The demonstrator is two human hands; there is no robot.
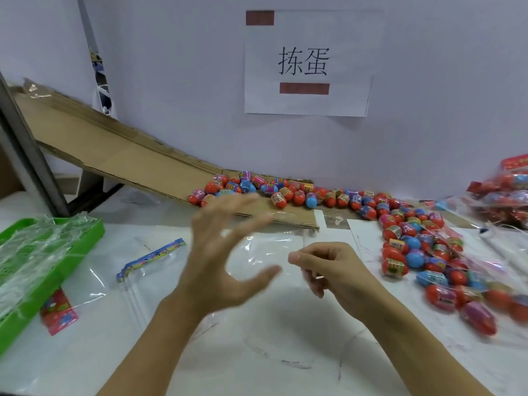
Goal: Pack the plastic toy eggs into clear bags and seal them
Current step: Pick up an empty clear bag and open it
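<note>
Your right hand [323, 270] pinches the clear bag [268, 252]; your left hand [225, 247] hovers spread, holding nothing. The eggs [411, 238] lie right, nearer your right hand.

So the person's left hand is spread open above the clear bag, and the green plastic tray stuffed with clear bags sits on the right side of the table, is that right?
Not quite. The head view shows the green plastic tray stuffed with clear bags on the left side of the white table, not the right. The rest holds: the left hand is spread open above the clear plastic bag.
</note>
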